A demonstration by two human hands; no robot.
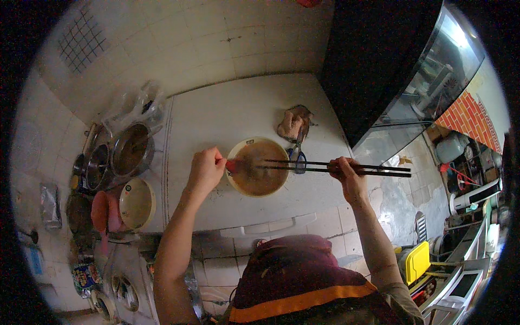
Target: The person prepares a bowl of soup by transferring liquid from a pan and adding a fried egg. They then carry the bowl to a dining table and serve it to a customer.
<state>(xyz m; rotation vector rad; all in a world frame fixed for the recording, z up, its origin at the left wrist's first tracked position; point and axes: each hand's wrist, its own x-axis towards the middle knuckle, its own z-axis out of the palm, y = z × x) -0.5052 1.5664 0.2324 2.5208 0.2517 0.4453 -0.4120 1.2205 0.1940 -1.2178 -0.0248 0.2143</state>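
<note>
A pale round bowl (240,191) on the white tabletop holds a cloudy brown liquid (264,183). At its left rim my left hand (208,163) has its fingers pinched together on a small red object (232,165), too blurred to name. My right hand (348,175) grips a pair of dark chopsticks (313,165) near the middle. Their tips reach into the liquid, and their rear ends point right. Just right of the bowl lie scissors (300,158) with blue handles, partly under the chopsticks. The blades rest against an opened packet (294,124) with pinkish-brown contents.
To the left stand a metal pot (134,150), another pale bowl (138,203), a pink plastic vessel (101,209) and a clear plastic bag (142,103). A tall black cabinet-like appliance (365,61) rises at the back right. A yellow lid (417,263) is at lower right.
</note>
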